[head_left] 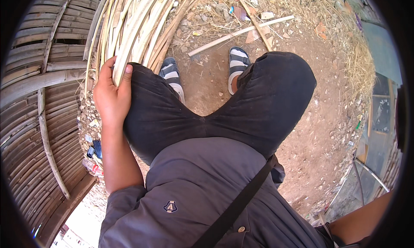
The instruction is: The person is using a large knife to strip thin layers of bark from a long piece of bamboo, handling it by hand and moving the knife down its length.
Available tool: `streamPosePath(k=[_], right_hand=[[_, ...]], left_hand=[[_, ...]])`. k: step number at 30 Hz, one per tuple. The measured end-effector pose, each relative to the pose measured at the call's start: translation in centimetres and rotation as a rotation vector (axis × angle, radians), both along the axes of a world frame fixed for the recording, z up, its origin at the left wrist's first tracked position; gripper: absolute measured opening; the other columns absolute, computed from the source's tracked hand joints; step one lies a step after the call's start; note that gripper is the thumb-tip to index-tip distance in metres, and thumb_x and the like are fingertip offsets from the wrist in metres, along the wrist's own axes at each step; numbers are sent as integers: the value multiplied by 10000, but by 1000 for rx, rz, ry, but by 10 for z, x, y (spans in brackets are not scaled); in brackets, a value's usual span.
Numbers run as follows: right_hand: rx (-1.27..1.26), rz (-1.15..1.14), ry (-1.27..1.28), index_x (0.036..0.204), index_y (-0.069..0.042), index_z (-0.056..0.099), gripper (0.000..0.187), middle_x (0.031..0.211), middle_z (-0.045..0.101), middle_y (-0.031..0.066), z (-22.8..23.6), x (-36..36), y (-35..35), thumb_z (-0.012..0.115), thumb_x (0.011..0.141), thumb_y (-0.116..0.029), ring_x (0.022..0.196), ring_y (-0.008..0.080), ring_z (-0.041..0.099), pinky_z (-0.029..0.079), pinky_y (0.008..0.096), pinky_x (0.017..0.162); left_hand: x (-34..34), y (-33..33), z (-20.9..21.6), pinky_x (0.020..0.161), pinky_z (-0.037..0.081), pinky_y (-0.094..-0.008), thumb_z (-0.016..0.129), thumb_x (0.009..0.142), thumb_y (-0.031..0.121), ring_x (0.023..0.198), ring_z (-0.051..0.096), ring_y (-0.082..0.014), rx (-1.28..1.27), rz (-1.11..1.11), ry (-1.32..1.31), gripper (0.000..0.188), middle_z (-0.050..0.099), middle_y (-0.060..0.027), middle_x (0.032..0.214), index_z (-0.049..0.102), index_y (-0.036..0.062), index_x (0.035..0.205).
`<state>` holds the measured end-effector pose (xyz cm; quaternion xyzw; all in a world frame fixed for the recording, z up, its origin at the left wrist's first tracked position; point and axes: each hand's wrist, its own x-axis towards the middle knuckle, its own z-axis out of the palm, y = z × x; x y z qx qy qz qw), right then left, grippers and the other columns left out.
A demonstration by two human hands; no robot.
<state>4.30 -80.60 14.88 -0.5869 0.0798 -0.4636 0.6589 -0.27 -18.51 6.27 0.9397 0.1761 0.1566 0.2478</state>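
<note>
My left hand (pixel 113 89) is closed round the near end of a pale split bamboo strip (pixel 137 31), beside my left knee. From there the strip runs away over a bundle of similar bamboo strips (pixel 113 28) lying on the ground at the far left. My thumb rests along its right edge, and the fingers wrap behind it, partly hidden. Of my right arm only the forearm (pixel 364 218) shows at the lower right; the right hand lies outside the picture.
A woven bamboo wall (pixel 47 123) rises on the left. Two loose strips, one pale (pixel 241 34) and one browner (pixel 254 21), cross on the dirt ground beyond my sandals (pixel 238 60). Straw (pixel 358 71) and rubble lie along the right, near grey panels (pixel 381 114).
</note>
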Motion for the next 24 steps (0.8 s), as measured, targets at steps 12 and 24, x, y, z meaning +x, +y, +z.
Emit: streamPosePath(k=[12,24], right_hand=[[-2,-6,17,854,-64,518,200,784,552,69,3,-10,-7,637,997,-137,705,195,561,512,356,693],[0,-8,28,854,-66,522,194,785,550,67,3,-13,-7,636,997,-129,717,191,561,510,353,702]], left_hand=[[1,0,2,892,541,-335,716,1005,363,973,718,-210,-15,6,8,441,761,-148,1063,657,19,1274],[1,0,2,874,548,-346,724,994,370,964,731,-230,-9,-7,-4,434,765,-148,1039,663,41,1269]])
